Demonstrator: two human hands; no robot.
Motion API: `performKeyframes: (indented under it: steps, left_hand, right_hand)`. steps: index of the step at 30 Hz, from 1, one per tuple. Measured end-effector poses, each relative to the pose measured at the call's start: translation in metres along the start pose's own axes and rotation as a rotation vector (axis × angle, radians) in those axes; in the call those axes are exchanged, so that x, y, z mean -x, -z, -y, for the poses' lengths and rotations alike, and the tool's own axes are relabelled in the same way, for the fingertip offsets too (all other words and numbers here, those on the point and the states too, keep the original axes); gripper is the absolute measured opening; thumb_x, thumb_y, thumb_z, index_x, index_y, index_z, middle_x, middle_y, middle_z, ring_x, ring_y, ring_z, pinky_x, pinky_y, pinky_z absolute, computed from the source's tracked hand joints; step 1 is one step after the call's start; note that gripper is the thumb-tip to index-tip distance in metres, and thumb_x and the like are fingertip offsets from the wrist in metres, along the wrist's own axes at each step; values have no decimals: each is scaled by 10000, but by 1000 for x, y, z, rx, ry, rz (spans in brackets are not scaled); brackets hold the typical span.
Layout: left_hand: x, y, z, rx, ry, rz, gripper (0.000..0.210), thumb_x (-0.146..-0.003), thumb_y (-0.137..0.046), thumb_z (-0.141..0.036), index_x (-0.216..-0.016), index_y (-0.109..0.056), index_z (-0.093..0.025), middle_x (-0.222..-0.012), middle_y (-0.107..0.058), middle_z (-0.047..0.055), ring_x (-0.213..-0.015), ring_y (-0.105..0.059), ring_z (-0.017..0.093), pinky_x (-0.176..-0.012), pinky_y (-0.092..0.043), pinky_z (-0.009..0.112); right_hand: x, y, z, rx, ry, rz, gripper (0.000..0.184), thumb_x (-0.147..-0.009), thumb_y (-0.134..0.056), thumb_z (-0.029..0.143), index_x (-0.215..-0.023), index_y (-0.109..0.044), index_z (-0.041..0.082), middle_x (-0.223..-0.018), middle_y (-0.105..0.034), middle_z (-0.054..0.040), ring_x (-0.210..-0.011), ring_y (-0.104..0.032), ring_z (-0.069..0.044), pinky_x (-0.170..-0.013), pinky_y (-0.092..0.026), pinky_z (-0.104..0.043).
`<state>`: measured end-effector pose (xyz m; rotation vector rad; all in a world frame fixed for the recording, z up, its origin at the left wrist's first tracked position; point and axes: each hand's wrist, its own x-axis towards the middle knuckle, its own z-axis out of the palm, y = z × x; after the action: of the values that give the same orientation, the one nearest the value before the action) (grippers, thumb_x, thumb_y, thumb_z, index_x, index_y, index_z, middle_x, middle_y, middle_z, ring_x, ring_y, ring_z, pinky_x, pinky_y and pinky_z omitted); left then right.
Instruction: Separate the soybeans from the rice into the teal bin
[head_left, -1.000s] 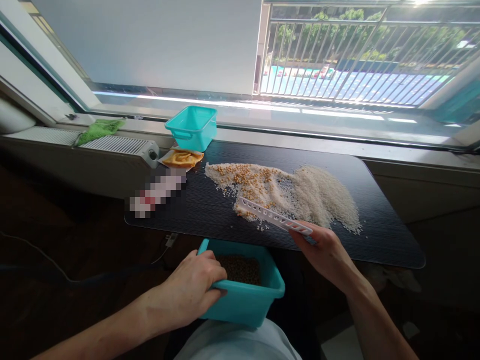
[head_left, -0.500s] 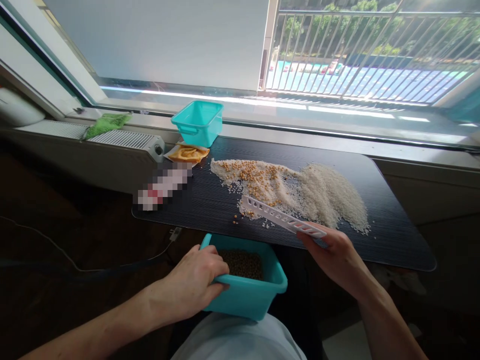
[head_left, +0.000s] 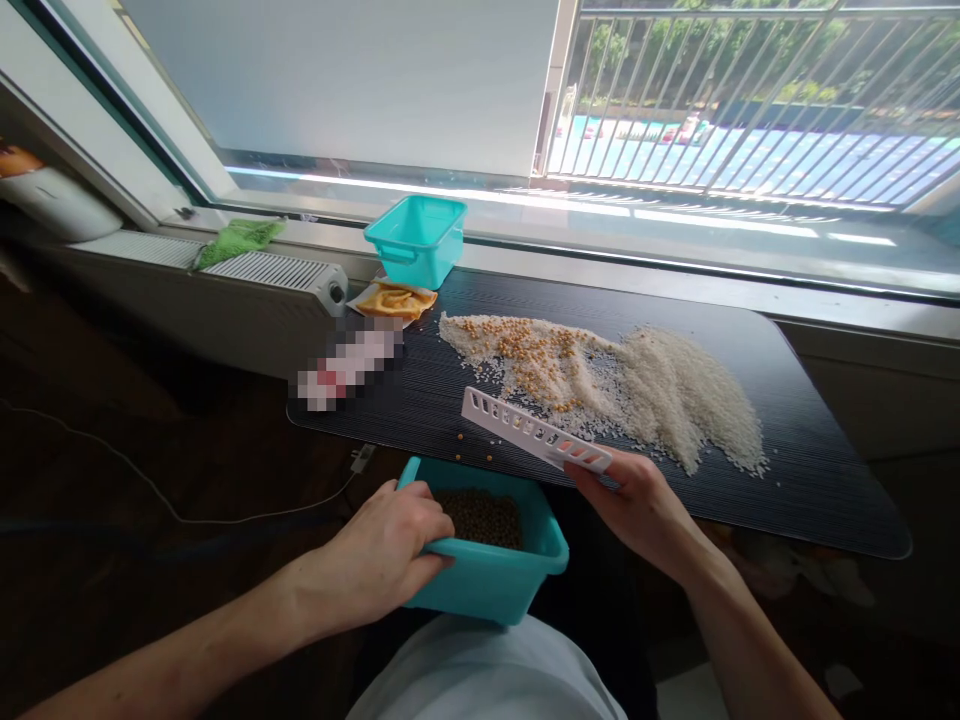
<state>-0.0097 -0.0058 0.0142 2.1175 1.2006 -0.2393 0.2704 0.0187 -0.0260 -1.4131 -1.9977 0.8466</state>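
Observation:
My left hand point(head_left: 401, 540) grips the near left rim of a teal plastic bin point(head_left: 495, 583), held below the table's front edge. Brownish beans or grains point(head_left: 480, 517) cover the bin's floor. In my right hand point(head_left: 634, 490) is a white slotted plastic strip point(head_left: 529, 432), tilted with its far end up to the left over the table's front part. Behind the strip lies spread white rice point(head_left: 682, 390), with yellow corn-like kernels point(head_left: 532, 345) scattered over its left part. A few loose kernels point(head_left: 460, 437) sit near the front edge.
On the black table point(head_left: 817, 480), a second teal bin point(head_left: 420, 245) stands at the back left by the window. In front of it lies a yellow-orange folded packet point(head_left: 396, 299), then a blurred-out item point(head_left: 349, 368). A green cloth point(head_left: 241, 240) rests on the radiator point(head_left: 281, 272). A white cable point(head_left: 225, 520) hangs left.
My right hand has drawn the slotted strip left and toward the table's front edge, off the rice. A few kernels have come nearer the edge. The camera view has shifted slightly; my left hand keeps its grip.

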Motion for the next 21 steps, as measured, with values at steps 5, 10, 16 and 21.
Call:
performKeyframes:
  steps: [5,10,16,21]
  left_hand:
    - [5,-1,6,10,-1,-15,182,-861,-537,-225,-687,-564,-177,-815,-642,24,-924,-568,220,-857,-387,384]
    - [8,-1,14,38,16,-33,205,-875,-523,-233,-677,-541,-181,-812,-645,6,-940,-561,214,-887,-362,392]
    - [11,-2,18,8,67,-21,186,-872,-519,-230,-700,-565,-177,-885,-653,29,-921,-556,212,-840,-369,380]
    - [10,-4,17,8,42,-33,207,-894,-510,-243,-707,-569,-178,-832,-642,17,-920,-556,207,-833,-360,366]
  right_hand:
    - [-8,-8,13,-17,51,73,290,-937,-486,350,-954,-752,238,-921,-773,-26,-780,-709,-207,-725,-554,-276]
    - [-6,-7,27,-20,98,169,304,-967,-458,338,-1016,-746,252,-1003,-772,-37,-867,-718,-207,-802,-556,-277]
    - [16,7,27,22,157,161,263,-964,-488,239,-1053,-735,246,-1037,-773,-32,-902,-729,-174,-796,-563,-229]
    - [33,26,1,142,55,-148,238,-911,-542,269,-998,-756,213,-952,-791,-44,-822,-753,-226,-762,-603,-296]
